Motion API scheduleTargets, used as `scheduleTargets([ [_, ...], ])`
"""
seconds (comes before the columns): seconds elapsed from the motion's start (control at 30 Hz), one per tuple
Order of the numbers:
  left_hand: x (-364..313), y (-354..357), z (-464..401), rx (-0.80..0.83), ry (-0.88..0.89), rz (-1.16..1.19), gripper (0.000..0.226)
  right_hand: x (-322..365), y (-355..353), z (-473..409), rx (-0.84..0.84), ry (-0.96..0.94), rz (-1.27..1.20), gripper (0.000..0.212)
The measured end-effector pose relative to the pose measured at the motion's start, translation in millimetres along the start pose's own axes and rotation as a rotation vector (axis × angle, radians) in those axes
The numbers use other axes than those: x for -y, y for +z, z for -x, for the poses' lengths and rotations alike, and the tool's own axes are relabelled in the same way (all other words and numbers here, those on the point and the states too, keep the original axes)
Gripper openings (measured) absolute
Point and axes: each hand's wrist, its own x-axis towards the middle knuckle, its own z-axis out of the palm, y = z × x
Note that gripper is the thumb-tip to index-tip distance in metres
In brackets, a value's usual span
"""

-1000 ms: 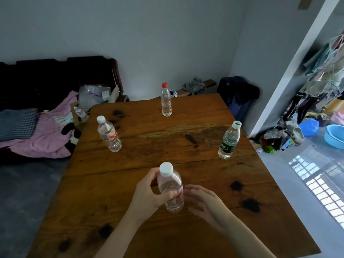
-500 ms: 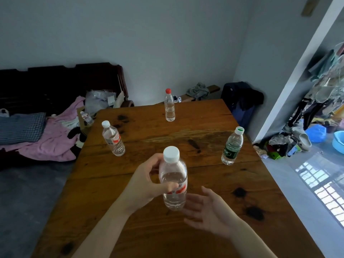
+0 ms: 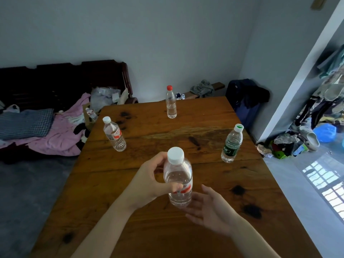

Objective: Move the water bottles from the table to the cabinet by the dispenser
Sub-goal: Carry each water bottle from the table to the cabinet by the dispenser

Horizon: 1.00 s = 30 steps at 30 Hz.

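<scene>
Head view of a wooden bench (image 3: 204,116) carrying water bottles. The left hand (image 3: 149,181) grasps a clear white-capped bottle (image 3: 178,181) around its upper body, thumb across the front and fingers curled behind; the bottle stands upright above the near half of the bench, apparently lifted clear of the wood. Its label shows a red band; the print is too blurred to read. The right hand (image 3: 208,209) lies released, palm up and fingers spread, just below and beside the bottle's base; whether it touches the base cannot be told.

Three further bottles stand upright on the bench, well apart from one another: a second white-capped bottle (image 3: 114,135) with a red-and-white label near the left edge, a red-capped bottle (image 3: 171,103) without a visible label near the far edge, and a green-labelled bottle (image 3: 232,144) with a white-and-green cap near the right edge. None of the label writing is legible.

Left of the bench, a pink cloth (image 3: 61,135) and a checked pillow (image 3: 24,123) lie on a dark wooden sofa (image 3: 65,79). A blue basin (image 3: 324,132) sits on the floor at right.
</scene>
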Motion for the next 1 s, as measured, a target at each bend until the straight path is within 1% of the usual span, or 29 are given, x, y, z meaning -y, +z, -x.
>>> scheduleTargets([
  [0.23, -9.4, 20.2, -4.9, 0.059, 0.028, 0.005, 0.067, -5.2, -13.4, 16.3, -0.042, -0.050, -0.004, 0.057],
  [0.33, -19.0, 32.6, -17.0, 0.119, 0.065, 0.002, 0.066, -10.5, -20.8, 30.2, -0.110, -0.108, -0.005, 0.055],
  [0.43, -34.1, 50.6, -33.8, 0.207, 0.123, -0.002, 0.064, -18.8, -31.7, 53.8, -0.198, -0.198, -0.111, 0.056],
  [0.53, -52.5, 71.8, -46.4, 0.353, 0.178, 0.038, 0.066, -34.7, -39.8, 82.4, -0.301, -0.326, -0.251, 0.056],
  [0.73, -86.8, 128.6, -42.0, 0.668, 0.382, 0.097, 0.061, -93.3, -43.9, 140.9, -0.538, -0.580, -0.516, 0.054],
  [0.8, -96.3, 147.8, -27.9, 0.786, 0.419, 0.140, 0.059, -123.0, -42.4, 158.3, -0.614, -0.646, -0.637, 0.050],
  [0.9, -105.5, 180.0, 2.9, 0.920, 0.423, 0.191, 0.057, -174.1, -35.1, 185.4, -0.707, -0.729, -0.794, 0.049],
  [1.0, -114.6, 214.4, 43.2, 1.081, 0.452, 0.202, 0.063, -228.0, -23.5, 215.8, -0.819, -0.781, -0.889, 0.047],
])
